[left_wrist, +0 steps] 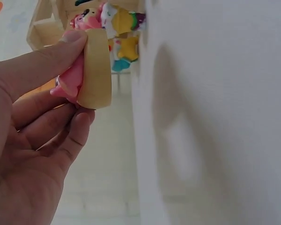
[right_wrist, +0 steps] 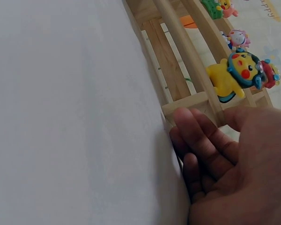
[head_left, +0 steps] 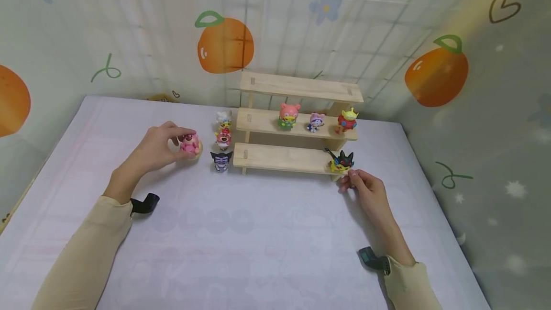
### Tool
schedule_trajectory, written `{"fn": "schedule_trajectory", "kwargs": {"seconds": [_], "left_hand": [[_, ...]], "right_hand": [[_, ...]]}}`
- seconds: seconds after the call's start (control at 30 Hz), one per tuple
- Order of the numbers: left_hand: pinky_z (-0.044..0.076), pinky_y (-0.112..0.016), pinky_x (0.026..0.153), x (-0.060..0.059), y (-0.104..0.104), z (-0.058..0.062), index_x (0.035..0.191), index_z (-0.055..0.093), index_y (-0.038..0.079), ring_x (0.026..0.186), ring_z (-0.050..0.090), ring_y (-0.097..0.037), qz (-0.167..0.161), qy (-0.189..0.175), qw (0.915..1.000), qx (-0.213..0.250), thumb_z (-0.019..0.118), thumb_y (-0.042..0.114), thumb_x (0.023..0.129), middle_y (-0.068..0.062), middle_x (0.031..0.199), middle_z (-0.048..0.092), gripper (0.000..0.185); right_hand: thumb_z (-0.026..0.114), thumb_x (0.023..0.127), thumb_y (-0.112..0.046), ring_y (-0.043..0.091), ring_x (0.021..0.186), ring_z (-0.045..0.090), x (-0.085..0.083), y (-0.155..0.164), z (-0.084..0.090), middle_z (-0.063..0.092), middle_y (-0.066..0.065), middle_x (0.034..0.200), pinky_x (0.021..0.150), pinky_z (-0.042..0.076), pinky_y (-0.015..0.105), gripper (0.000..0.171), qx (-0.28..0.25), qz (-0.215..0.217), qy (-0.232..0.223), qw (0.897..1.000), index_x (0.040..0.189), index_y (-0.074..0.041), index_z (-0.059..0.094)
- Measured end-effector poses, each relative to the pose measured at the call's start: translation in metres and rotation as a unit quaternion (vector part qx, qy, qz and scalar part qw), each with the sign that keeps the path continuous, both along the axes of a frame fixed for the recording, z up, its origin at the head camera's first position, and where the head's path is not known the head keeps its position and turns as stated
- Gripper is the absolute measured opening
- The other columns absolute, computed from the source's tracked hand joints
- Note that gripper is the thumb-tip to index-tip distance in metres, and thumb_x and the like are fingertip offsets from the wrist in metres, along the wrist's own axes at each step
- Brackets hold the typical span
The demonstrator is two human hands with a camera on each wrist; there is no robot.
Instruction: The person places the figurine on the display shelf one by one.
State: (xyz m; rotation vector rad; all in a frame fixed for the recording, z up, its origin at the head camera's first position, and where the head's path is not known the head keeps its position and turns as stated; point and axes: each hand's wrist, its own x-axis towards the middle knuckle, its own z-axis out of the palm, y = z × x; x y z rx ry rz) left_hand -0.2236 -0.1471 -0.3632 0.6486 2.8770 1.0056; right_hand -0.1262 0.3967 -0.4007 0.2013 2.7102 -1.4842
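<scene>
My left hand [head_left: 158, 146] pinches a pink bear figurine [head_left: 188, 143] between thumb and fingers, left of the wooden shelf. In the left wrist view the bear's round cream base [left_wrist: 97, 70] faces the white tabletop and casts a shadow there. At the right end of the three-tier wooden display shelf [head_left: 280, 158], my right hand [head_left: 366, 188] grips the bottom tier's corner. The right wrist view has its thumb on the board [right_wrist: 217, 111] and its curled fingers below. Just above that hand stands a yellow figurine with a dark eared hood [right_wrist: 234, 75].
On the middle tier stand a pink-hooded figurine [head_left: 288, 116], a small pink-and-purple one [head_left: 315, 122] and a red-and-green one [head_left: 346, 120]. Left of the shelf, a white-topped figurine [head_left: 224, 119], a pink-and-red one [head_left: 223, 138] and a purple-black one [head_left: 221, 161] form a column. A printed curtain [head_left: 284, 37] hangs behind.
</scene>
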Motion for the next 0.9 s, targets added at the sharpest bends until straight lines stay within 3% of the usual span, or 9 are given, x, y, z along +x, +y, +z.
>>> {"fn": "schedule_trajectory", "kwargs": {"seconds": [0.37, 0.63, 0.9], "left_hand": [[0.044, -0.04, 0.077, -0.003, 0.016, 0.022, 0.137, 0.071, 0.014, 0.097, 0.059, -0.03, 0.021, 0.016, 0.999, 0.036, 0.093, 0.027, 0.082, -0.013, 0.112, 0.066, 0.06], [0.044, -0.038, 0.08, -0.008, 0.042, 0.037, 0.14, 0.068, 0.008, 0.098, 0.056, -0.028, 0.001, 0.032, 0.9974, 0.065, 0.091, 0.023, 0.085, -0.014, 0.107, 0.063, 0.061], [0.042, -0.036, 0.076, -0.013, 0.065, 0.044, 0.14, 0.069, 0.01, 0.091, 0.054, -0.027, -0.015, 0.049, 0.9965, 0.066, 0.091, 0.025, 0.085, -0.012, 0.099, 0.06, 0.061]], "right_hand": [[0.045, 0.113, -0.041, 0.007, 0.095, 0.066, 0.0, 0.001, -0.001, 0.075, 0.01, 0.099, 0.092, 0.045, 0.01, 0.052, -0.008, 0.005, 0.008, 1.0, 0.121, 0.005, 0.067], [0.045, 0.114, -0.04, 0.007, 0.092, 0.067, 0.001, 0.001, -0.001, 0.076, 0.014, 0.098, 0.09, 0.045, 0.011, 0.051, -0.008, 0.009, 0.025, 1.0, 0.117, 0.006, 0.069], [0.045, 0.114, -0.041, 0.008, 0.094, 0.066, 0.001, 0.0, -0.001, 0.075, 0.015, 0.098, 0.089, 0.046, 0.012, 0.052, -0.003, 0.005, 0.021, 1.0, 0.117, 0.005, 0.069]]}}
